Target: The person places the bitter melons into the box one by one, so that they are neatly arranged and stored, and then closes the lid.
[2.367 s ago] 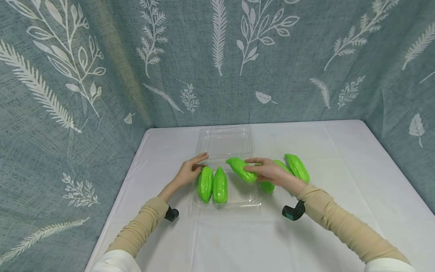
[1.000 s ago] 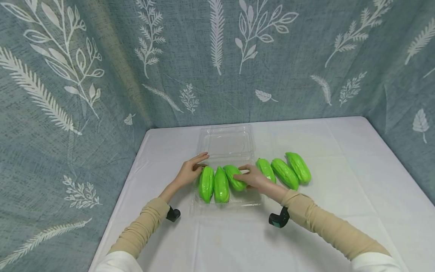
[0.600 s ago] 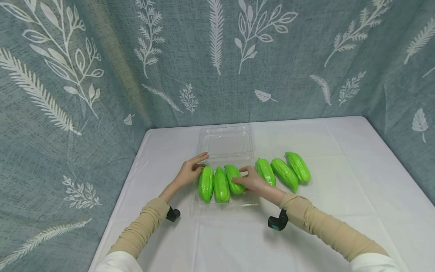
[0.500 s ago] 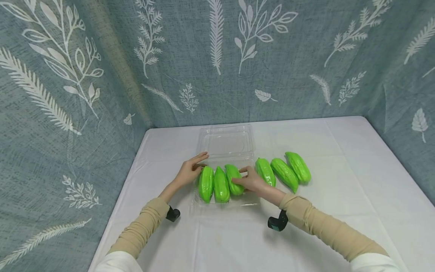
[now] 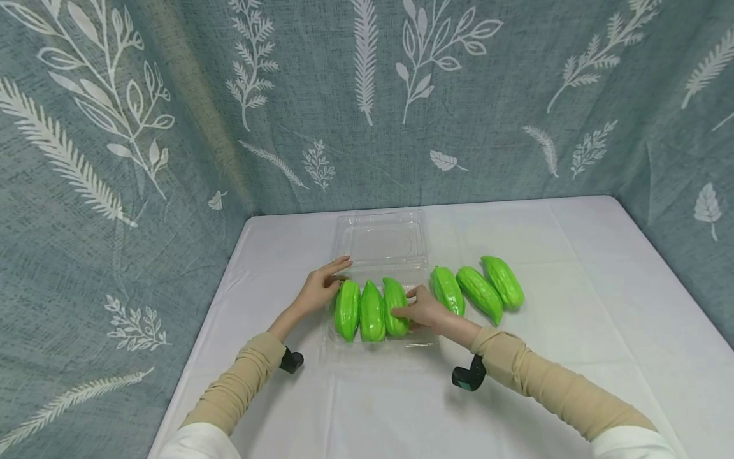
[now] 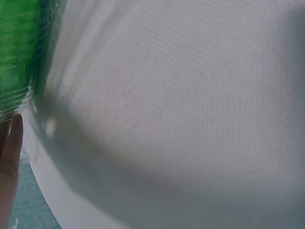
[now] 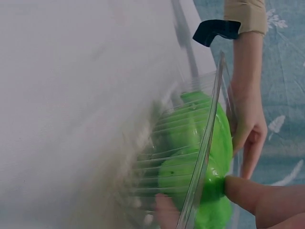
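Three shiny green bitter gourds stand side by side in a clear plastic clamshell box [image 5: 421, 344], its lid [image 5: 378, 236] folded back behind it. My right hand [image 5: 427, 309] pinches the rightmost bitter gourd [image 5: 394, 306] near its front end. In the right wrist view, the thumb [image 7: 245, 193] presses this gourd, and a fingertip [image 7: 166, 210] shows through the ribbed plastic wall. My left hand [image 5: 318, 290] rests at the box's back left corner, fingers stretched out, beside the leftmost gourd [image 5: 346, 311]. The left wrist view shows one fingertip [image 6: 15, 129] against the box edge.
Right of the box, three more bitter gourds [image 5: 480, 293] lie slanted on the white-covered table [image 5: 367, 408]. A blue-green curtain [image 5: 344, 95] with white leaf prints hangs behind and at both sides. Black cameras [image 5: 469, 373] are strapped at the wrists.
My right hand has carried its gourd left and down into the box, then turned it nearly parallel to the other two. My left hand has stayed at the box corner.
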{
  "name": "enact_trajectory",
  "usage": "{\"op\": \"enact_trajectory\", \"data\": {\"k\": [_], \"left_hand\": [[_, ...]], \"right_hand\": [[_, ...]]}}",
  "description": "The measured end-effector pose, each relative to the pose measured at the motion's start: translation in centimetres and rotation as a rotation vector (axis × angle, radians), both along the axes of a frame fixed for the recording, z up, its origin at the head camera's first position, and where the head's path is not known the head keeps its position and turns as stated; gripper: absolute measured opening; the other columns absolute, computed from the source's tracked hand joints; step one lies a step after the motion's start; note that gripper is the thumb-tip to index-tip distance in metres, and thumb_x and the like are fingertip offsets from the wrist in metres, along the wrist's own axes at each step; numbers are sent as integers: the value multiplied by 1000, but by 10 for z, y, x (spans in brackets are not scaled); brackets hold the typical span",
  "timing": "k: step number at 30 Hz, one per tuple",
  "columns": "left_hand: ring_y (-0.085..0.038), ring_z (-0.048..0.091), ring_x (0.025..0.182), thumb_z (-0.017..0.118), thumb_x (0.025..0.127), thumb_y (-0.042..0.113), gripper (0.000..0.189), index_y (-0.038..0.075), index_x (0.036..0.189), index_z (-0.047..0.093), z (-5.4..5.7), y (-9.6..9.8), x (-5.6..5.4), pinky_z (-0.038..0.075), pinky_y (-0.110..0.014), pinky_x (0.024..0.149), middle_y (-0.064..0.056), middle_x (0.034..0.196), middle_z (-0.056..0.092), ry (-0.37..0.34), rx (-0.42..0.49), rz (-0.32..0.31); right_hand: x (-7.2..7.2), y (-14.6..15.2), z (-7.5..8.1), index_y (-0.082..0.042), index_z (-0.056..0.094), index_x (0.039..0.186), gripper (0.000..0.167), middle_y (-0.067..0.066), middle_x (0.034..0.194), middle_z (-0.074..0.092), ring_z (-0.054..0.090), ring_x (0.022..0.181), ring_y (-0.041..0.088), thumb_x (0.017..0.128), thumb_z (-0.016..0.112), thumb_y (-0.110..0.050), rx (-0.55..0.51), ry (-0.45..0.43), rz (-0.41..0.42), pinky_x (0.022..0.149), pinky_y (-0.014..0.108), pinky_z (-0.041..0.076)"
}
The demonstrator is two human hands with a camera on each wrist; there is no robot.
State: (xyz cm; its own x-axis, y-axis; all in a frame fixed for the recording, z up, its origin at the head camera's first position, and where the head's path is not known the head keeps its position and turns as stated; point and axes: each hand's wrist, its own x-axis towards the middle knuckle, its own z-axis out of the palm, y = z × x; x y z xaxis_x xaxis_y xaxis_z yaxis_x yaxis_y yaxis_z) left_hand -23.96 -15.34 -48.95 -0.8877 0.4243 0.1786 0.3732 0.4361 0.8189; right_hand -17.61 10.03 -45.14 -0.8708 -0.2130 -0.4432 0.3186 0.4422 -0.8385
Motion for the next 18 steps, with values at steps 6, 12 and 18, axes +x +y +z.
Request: {"op": "enact_trajectory", "data": {"k": [6,12,18], "left_hand": [[-38,60,114,43,89,-15,48,-5,137,46,0,-1,-1,53,-37,99,-21,150,34,-9,-10,-1],[-38,60,114,43,88,-14,48,-6,136,47,-1,-1,-2,54,-31,97,-22,150,35,-7,-10,1],[-39,61,112,44,89,-15,48,-6,136,46,-2,-1,-1,55,-37,95,-23,149,35,17,-24,7]], "right_hand": [[2,-1,0,12,36,125,54,28,115,51,65,94,31,87,66,-11,30,17,2,80,38,62],[4,-4,-3,13,38,126,58,30,123,49,63,90,26,85,68,-13,120,67,10,73,32,61],[5,-5,-3,13,37,129,59,29,123,50,62,99,30,86,68,-14,130,57,14,77,33,61]]}}
